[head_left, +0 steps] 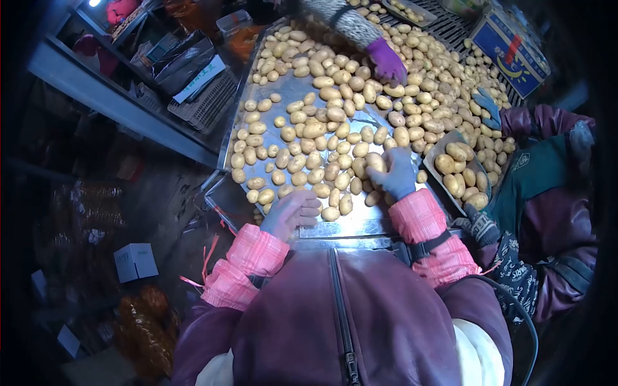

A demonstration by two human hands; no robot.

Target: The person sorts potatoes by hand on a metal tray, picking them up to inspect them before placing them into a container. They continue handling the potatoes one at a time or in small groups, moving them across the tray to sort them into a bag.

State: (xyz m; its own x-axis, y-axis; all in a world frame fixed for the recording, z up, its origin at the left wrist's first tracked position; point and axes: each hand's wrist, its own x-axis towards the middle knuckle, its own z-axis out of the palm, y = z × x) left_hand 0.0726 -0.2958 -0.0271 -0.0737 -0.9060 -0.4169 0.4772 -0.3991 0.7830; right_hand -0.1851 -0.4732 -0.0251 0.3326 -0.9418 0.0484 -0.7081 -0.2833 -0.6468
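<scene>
Many yellow-brown potatoes [314,130] lie spread over a metal table [283,87]. At its near edge is my left hand [293,215], gloved, with fingers bent and close together beside the nearest potatoes; whatever lies under them is hidden. My right hand [400,177], in a grey-blue glove, is closed on a potato [375,162] between thumb and fingers. To its right, a tray [457,204] heaped with larger potatoes rests at the table's side.
Across the table, a co-worker's purple-gloved hand [388,62] reaches among the potatoes. Another person at right has a blue-gloved hand [487,108] by the pile and a grey-gloved hand [481,226] near the tray. A blue carton [508,51] stands at the far right; a black crate [206,100] sits left.
</scene>
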